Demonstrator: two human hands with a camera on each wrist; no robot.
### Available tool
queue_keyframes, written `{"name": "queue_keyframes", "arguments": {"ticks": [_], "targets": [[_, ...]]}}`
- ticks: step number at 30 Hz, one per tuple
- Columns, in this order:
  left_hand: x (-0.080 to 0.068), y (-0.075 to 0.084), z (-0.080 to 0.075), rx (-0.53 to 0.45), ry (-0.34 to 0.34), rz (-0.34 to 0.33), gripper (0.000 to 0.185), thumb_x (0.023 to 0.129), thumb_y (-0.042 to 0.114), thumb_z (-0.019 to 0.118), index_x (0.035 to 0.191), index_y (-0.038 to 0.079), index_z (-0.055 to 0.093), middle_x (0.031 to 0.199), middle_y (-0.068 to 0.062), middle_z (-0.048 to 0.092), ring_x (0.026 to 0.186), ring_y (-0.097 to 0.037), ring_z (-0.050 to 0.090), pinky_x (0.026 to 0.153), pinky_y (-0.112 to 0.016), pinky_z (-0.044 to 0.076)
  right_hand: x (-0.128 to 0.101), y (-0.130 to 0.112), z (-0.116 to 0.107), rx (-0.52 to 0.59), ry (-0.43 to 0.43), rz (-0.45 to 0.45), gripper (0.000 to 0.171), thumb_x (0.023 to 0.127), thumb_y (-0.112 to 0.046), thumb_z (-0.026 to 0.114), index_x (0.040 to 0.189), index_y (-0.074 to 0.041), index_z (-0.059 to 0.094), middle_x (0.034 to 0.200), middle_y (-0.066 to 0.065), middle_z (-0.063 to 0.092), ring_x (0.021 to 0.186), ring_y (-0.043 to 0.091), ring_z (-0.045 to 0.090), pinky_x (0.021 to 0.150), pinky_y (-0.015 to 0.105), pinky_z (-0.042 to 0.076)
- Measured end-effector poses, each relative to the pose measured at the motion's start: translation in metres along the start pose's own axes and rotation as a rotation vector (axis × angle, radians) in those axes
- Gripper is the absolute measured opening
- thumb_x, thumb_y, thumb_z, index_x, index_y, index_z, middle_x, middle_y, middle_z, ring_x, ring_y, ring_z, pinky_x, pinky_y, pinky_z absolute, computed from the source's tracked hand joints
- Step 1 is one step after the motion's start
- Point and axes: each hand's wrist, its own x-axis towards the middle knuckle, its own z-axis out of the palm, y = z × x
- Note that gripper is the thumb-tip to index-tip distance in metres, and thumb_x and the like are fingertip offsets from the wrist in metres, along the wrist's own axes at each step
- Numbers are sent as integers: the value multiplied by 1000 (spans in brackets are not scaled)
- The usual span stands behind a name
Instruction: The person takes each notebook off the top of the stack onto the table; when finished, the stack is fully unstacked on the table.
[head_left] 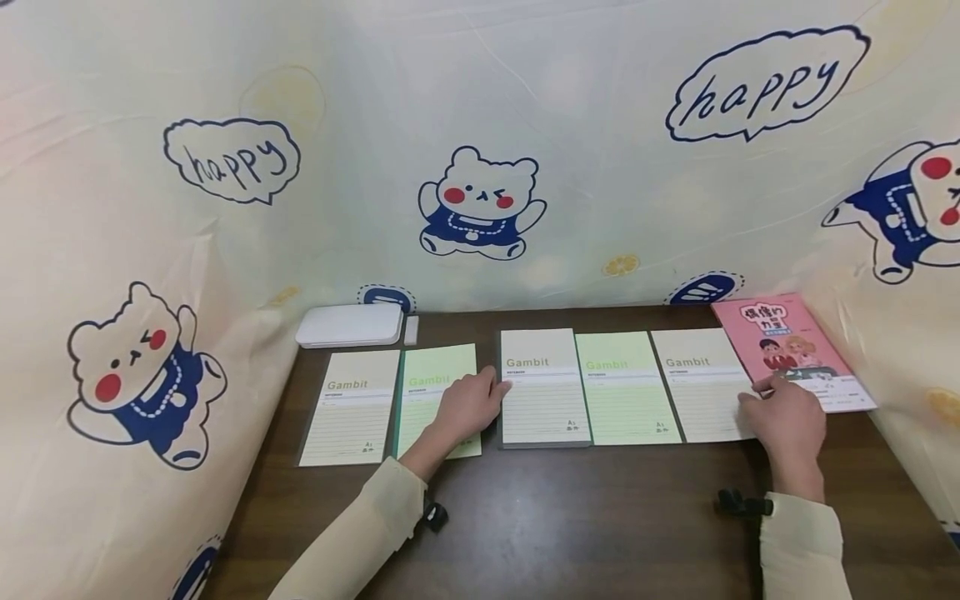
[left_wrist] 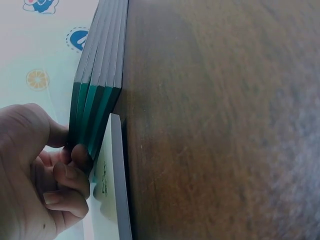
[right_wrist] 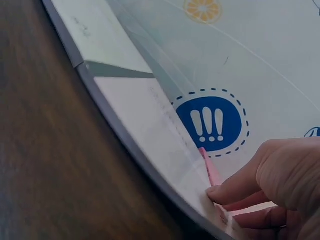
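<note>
Three Gambit notebooks lie side by side at the middle right: a thick cream one (head_left: 543, 387), a green one (head_left: 628, 392) and another cream one (head_left: 693, 367). In the left wrist view, several stacked teal spines (left_wrist: 90, 115) show at the row's left end. My left hand (head_left: 471, 404) pinches there with thumb and curled fingers, above a separate green notebook (head_left: 420, 421). At the other end, my right hand (head_left: 791, 421) has its thumb on the cream notebook's right edge, fingers curled beside the pink booklet (head_left: 802, 333).
Another cream notebook (head_left: 348, 417) lies at the left, beside the green one. Behind it sit a white flat case (head_left: 350, 325) and a small white block (head_left: 411, 330). A printed cloth (head_left: 585, 183) encloses the back and sides of the dark wooden table (head_left: 555, 525).
</note>
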Motion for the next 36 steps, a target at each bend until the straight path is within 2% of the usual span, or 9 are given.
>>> {"name": "queue_keyframes", "arguments": {"ticks": [8,15,18,21,24,27,29,31,36], "targets": [[1,-1,1,13,-5,0,39,115,42,59,86,15,56,65,0,50,52,-16,45,52,-31,33,-2,2,1,-71,8,-12,42,100,-28,70,120,8,77,114,39,72,101,55,52,88,67,41],[0,0,1,24,-14,-4,41,115,42,58,84,16,56,64,0,51,52,-16,45,51,-31,33,1,4,4,-63,45,23,43,100,-30,71,114,10,78,116,42,67,101,56,51,88,69,43],[0,0,1,36,-17,-10,43,115,44,58,83,16,57,64,0,51,52,-16,45,51,-31,33,-3,-12,11,-5,114,-44,39,103,-24,68,119,11,76,118,40,67,104,55,54,94,69,40],[1,1,0,49,-18,-14,43,115,43,57,82,16,58,65,0,51,52,-16,46,51,-31,34,-12,-46,28,139,176,-176,31,105,-17,68,121,9,77,114,35,72,102,50,63,91,60,44],[2,3,-1,51,-24,-17,41,116,41,57,84,15,59,66,-1,52,54,-18,46,52,-32,35,-27,-86,54,259,117,-332,26,107,-16,68,120,4,79,105,26,78,92,39,70,81,49,49],[3,4,-3,33,-27,-20,38,116,38,57,86,14,60,68,-2,52,55,-18,47,54,-32,35,-44,-121,83,298,-34,-425,32,110,-21,65,129,1,77,105,20,78,89,31,68,81,45,51],[3,4,-3,24,-32,-22,38,116,38,57,86,14,60,68,-2,52,56,-18,46,54,-32,35,-55,-136,100,299,-124,-452,39,112,-26,62,137,2,73,103,16,74,87,26,64,80,42,50],[3,4,-3,18,-35,-25,39,116,38,57,84,15,59,67,-1,50,55,-17,45,54,-32,34,-63,-147,112,300,-175,-454,45,114,-29,59,144,3,68,100,14,70,84,23,60,77,40,48],[-1,-3,-6,-35,-24,-35,42,116,37,58,80,15,58,64,0,49,54,-16,44,54,-31,34,-75,-154,126,285,-171,-471,44,115,-25,57,148,4,65,95,11,65,79,22,49,71,37,39]]}}
